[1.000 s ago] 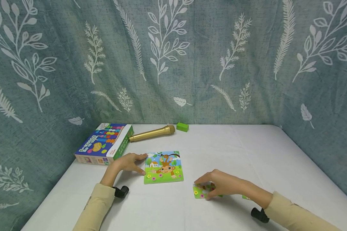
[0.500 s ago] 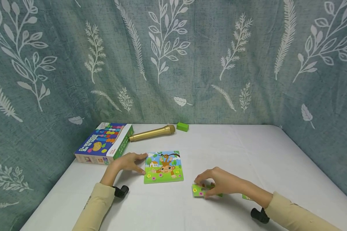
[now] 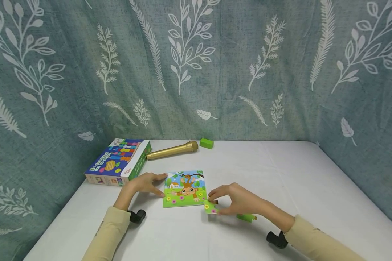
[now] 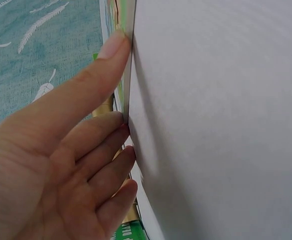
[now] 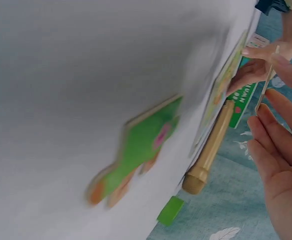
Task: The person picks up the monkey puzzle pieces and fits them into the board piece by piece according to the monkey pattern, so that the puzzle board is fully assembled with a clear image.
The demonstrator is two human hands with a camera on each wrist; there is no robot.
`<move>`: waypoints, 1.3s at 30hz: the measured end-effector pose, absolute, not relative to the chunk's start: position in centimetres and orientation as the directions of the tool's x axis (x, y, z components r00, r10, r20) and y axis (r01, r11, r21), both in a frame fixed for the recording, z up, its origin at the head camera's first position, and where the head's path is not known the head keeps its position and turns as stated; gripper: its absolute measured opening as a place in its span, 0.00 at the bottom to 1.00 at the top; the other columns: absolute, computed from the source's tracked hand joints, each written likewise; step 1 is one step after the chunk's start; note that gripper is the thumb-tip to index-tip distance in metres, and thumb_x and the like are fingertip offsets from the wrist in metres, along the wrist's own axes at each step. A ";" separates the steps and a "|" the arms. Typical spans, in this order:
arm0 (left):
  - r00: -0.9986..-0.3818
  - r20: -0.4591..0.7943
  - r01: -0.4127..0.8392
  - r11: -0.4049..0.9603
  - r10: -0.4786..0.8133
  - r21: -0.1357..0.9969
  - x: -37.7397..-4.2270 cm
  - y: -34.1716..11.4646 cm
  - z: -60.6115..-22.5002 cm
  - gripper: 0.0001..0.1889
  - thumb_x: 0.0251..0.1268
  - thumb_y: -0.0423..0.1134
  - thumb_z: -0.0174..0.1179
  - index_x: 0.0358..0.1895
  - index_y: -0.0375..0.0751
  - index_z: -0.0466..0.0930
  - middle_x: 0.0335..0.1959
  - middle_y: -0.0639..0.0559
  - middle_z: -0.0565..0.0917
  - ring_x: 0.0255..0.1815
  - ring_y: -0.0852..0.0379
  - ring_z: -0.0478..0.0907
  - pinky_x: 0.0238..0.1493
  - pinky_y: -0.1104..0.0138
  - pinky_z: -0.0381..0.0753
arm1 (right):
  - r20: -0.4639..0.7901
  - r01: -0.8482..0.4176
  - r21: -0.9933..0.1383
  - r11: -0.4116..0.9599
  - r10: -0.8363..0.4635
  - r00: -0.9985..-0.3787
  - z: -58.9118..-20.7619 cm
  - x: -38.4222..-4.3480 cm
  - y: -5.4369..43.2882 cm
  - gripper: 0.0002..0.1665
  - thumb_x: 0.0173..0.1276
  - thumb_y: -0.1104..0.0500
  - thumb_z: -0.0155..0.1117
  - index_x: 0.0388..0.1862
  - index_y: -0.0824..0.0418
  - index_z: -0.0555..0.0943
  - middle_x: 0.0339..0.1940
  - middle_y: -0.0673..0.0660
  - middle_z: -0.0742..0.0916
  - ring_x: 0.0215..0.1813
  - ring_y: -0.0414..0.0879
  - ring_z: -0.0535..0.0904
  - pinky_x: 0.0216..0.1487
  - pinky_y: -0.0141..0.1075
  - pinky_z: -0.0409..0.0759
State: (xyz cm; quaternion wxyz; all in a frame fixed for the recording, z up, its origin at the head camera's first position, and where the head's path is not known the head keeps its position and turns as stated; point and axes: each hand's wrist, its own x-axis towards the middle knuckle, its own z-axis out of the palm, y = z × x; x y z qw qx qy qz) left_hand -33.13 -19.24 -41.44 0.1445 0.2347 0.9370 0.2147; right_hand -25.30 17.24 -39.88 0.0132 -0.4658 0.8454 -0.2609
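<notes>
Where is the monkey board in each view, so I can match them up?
Head: the monkey board is below the middle, slightly left.
Left wrist: it's a sliver at the top, left of middle, nearly edge-on.
Right wrist: it's slanting, in the upper right.
Shared landmark: the left hand, beside the board.

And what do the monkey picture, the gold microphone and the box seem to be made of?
Monkey picture: stiff board, perhaps wood or thick card, printed on top, with a pale, plain edge. Gold microphone: metallic finish with soft sheen, either metal or painted plastic. Box: probably printed cardboard, given flat sides, crisp edges.
</notes>
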 end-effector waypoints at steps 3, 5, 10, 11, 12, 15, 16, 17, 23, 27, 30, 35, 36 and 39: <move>-0.843 -0.165 0.391 0.794 0.512 0.465 -33.2 -19.2 -41.6 0.44 0.50 0.50 0.73 0.71 0.40 0.65 0.72 0.41 0.64 0.71 0.37 0.58 0.69 0.46 0.59 | 0.231 -0.786 -0.454 0.420 -0.796 -0.560 -39.7 -25.5 16.3 0.22 0.57 0.57 0.75 0.52 0.55 0.85 0.56 0.54 0.84 0.56 0.40 0.79 0.57 0.41 0.78; -0.841 -0.166 0.396 0.795 0.515 0.460 -33.2 -19.2 -41.7 0.44 0.51 0.51 0.73 0.71 0.40 0.65 0.72 0.42 0.64 0.71 0.37 0.59 0.69 0.46 0.59 | 0.240 -0.787 -0.453 0.418 -0.794 -0.559 -39.6 -25.6 15.7 0.22 0.57 0.57 0.75 0.52 0.55 0.85 0.56 0.54 0.84 0.56 0.40 0.79 0.58 0.42 0.78; -0.844 -0.167 0.391 0.797 0.510 0.461 -33.3 -19.2 -41.8 0.44 0.50 0.51 0.73 0.71 0.40 0.66 0.71 0.42 0.64 0.71 0.38 0.59 0.70 0.46 0.59 | 0.260 -0.791 -0.455 0.409 -0.788 -0.557 -39.4 -26.0 14.2 0.22 0.57 0.58 0.75 0.53 0.56 0.85 0.56 0.53 0.84 0.58 0.44 0.79 0.57 0.42 0.78; -0.844 -0.166 0.391 0.796 0.511 0.462 -33.3 -19.2 -41.8 0.44 0.50 0.51 0.74 0.70 0.40 0.66 0.71 0.42 0.64 0.71 0.37 0.59 0.69 0.46 0.59 | 0.262 -0.792 -0.454 0.408 -0.789 -0.556 -39.4 -26.2 13.9 0.22 0.57 0.58 0.74 0.53 0.56 0.85 0.56 0.53 0.84 0.58 0.44 0.79 0.57 0.42 0.78; -0.844 -0.166 0.388 0.796 0.509 0.465 -33.3 -19.2 -41.7 0.44 0.49 0.51 0.74 0.70 0.40 0.66 0.71 0.42 0.64 0.71 0.38 0.59 0.70 0.47 0.59 | 0.263 -0.792 -0.454 0.408 -0.788 -0.557 -39.5 -26.3 13.6 0.22 0.57 0.59 0.74 0.53 0.56 0.85 0.56 0.53 0.84 0.58 0.44 0.79 0.57 0.42 0.78; -0.845 -0.168 0.387 0.797 0.508 0.463 -33.3 -19.1 -41.7 0.44 0.50 0.51 0.74 0.70 0.40 0.66 0.71 0.42 0.65 0.71 0.38 0.59 0.69 0.47 0.59 | 0.266 -0.791 -0.454 0.409 -0.786 -0.558 -39.7 -26.8 12.7 0.22 0.57 0.59 0.74 0.53 0.56 0.84 0.56 0.53 0.84 0.58 0.44 0.79 0.55 0.40 0.79; -0.845 -0.171 0.386 0.799 0.507 0.461 -33.4 -19.2 -41.7 0.44 0.50 0.51 0.74 0.71 0.40 0.66 0.71 0.42 0.64 0.71 0.38 0.59 0.70 0.47 0.59 | 0.269 -0.792 -0.456 0.406 -0.785 -0.558 -39.7 -27.0 12.4 0.23 0.57 0.60 0.74 0.53 0.56 0.85 0.56 0.53 0.84 0.58 0.44 0.79 0.53 0.39 0.79; -0.845 -0.170 0.388 0.799 0.508 0.459 -33.4 -19.2 -41.7 0.44 0.50 0.51 0.73 0.71 0.40 0.66 0.71 0.42 0.64 0.71 0.38 0.59 0.70 0.47 0.59 | 0.269 -0.790 -0.460 0.406 -0.784 -0.560 -39.8 -27.1 12.1 0.23 0.57 0.60 0.74 0.53 0.57 0.85 0.56 0.53 0.84 0.58 0.44 0.79 0.50 0.38 0.80; -0.843 -0.162 0.399 0.797 0.514 0.453 -33.4 -19.3 -41.8 0.44 0.50 0.52 0.73 0.71 0.40 0.66 0.71 0.42 0.65 0.71 0.38 0.59 0.69 0.46 0.59 | 0.246 -0.753 -0.517 0.408 -0.772 -0.587 -40.0 -27.9 10.6 0.23 0.57 0.62 0.73 0.53 0.60 0.84 0.55 0.53 0.85 0.58 0.43 0.79 0.53 0.42 0.80; -0.842 -0.158 0.402 0.795 0.516 0.454 -33.4 -19.4 -41.7 0.44 0.50 0.51 0.73 0.70 0.39 0.66 0.71 0.42 0.65 0.71 0.37 0.59 0.69 0.46 0.60 | 0.227 -0.752 -0.507 0.421 -0.776 -0.588 -40.2 -28.5 9.6 0.22 0.57 0.61 0.73 0.52 0.60 0.85 0.55 0.53 0.85 0.58 0.43 0.79 0.57 0.40 0.78; -0.836 -0.158 0.410 0.790 0.525 0.456 -33.4 -19.4 -41.7 0.44 0.51 0.51 0.73 0.70 0.38 0.66 0.71 0.42 0.65 0.71 0.37 0.59 0.69 0.46 0.60 | 0.220 -0.766 -0.480 0.428 -0.786 -0.578 -40.4 -29.0 9.0 0.21 0.58 0.60 0.73 0.51 0.60 0.85 0.55 0.54 0.85 0.57 0.44 0.79 0.57 0.38 0.78; -0.835 -0.162 0.406 0.788 0.526 0.463 -33.3 -19.4 -41.5 0.44 0.51 0.51 0.73 0.71 0.38 0.65 0.71 0.42 0.64 0.71 0.37 0.59 0.69 0.45 0.59 | 0.205 -0.770 -0.472 0.429 -0.797 -0.569 -40.6 -29.6 8.1 0.20 0.58 0.60 0.73 0.51 0.60 0.85 0.55 0.54 0.85 0.59 0.45 0.78 0.59 0.37 0.76; -0.835 -0.163 0.407 0.788 0.526 0.462 -33.3 -19.4 -41.5 0.44 0.51 0.52 0.72 0.71 0.39 0.65 0.71 0.42 0.64 0.71 0.37 0.59 0.69 0.45 0.60 | 0.202 -0.769 -0.477 0.426 -0.798 -0.568 -40.6 -29.6 7.9 0.20 0.58 0.60 0.73 0.51 0.61 0.85 0.55 0.55 0.85 0.59 0.45 0.78 0.60 0.37 0.75; -0.836 -0.167 0.404 0.792 0.523 0.458 -33.3 -19.4 -41.5 0.44 0.51 0.52 0.72 0.71 0.39 0.65 0.71 0.42 0.64 0.71 0.37 0.59 0.69 0.45 0.60 | 0.188 -0.766 -0.485 0.422 -0.805 -0.563 -40.9 -29.9 7.5 0.20 0.59 0.60 0.73 0.51 0.61 0.85 0.55 0.55 0.84 0.59 0.44 0.78 0.60 0.35 0.75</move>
